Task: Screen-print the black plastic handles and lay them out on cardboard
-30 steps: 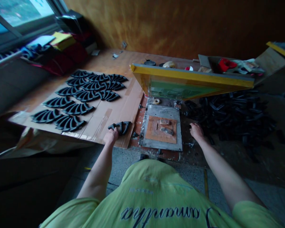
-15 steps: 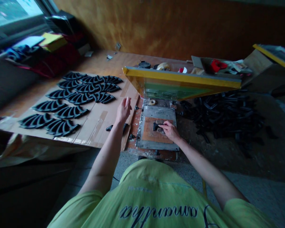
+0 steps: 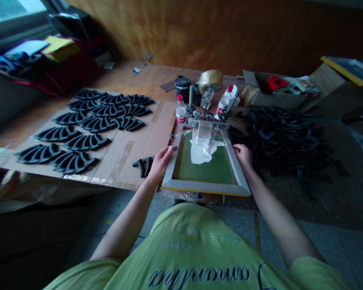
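A screen printing frame (image 3: 242, 177) with green mesh lies lowered in front of me, hinged at its far end. White ink (image 3: 201, 155) is spread over the upper middle of the mesh, below a clear squeegee (image 3: 204, 132). My left hand (image 3: 162, 161) grips the frame's left side, thumb along the top. On the opposite side my right hand (image 3: 243, 155) has its fingers closed on the frame's right edge. The black piece on the base under the screen is hidden. Beside my left wrist, curved black plastic pieces (image 3: 142, 165) lie on the cardboard.
Rows of curved black pieces (image 3: 78, 141) cover the cardboard sheet (image 3: 117, 165) at left. A heap of black pieces (image 3: 287, 141) lies at right. Behind the frame stand two red-capped bottles (image 3: 180, 110), a dark tub (image 3: 182, 88) and a roll of tape (image 3: 210, 80). An open carton (image 3: 254, 92) sits farther right.
The raised screen frame has come down flat over the base, covering the black piece. My right hand has left that piece, and both hands are now on the frame's sides.
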The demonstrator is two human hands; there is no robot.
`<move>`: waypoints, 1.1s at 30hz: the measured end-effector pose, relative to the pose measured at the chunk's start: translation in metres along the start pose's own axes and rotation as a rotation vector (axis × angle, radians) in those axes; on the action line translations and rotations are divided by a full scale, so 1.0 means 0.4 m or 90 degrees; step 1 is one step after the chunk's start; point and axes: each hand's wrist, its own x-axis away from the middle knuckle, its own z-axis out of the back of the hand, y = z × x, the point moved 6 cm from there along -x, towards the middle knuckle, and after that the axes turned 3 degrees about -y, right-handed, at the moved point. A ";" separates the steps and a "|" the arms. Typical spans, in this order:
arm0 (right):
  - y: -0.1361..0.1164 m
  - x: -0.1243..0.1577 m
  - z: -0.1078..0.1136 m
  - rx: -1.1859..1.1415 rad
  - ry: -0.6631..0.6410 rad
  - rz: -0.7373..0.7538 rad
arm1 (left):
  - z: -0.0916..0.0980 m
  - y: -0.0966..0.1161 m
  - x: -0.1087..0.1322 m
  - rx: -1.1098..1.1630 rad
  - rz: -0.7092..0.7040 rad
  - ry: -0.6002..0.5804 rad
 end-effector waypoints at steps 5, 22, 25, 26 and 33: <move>-0.171 -0.103 0.002 0.020 0.039 0.115 | 0.001 -0.217 -0.003 -0.028 0.104 0.012; -0.307 0.061 -0.106 0.094 -0.334 0.392 | 0.011 -0.290 -0.038 -0.074 0.116 0.025; -0.308 0.050 -0.113 0.105 -0.248 0.325 | 0.009 -0.284 -0.035 -0.053 0.121 0.025; -0.310 0.062 -0.121 0.110 -0.234 0.322 | 0.009 -0.285 -0.035 -0.049 0.124 0.025; -0.310 0.069 -0.123 0.048 -0.244 0.304 | 0.010 -0.281 -0.035 -0.035 0.129 0.005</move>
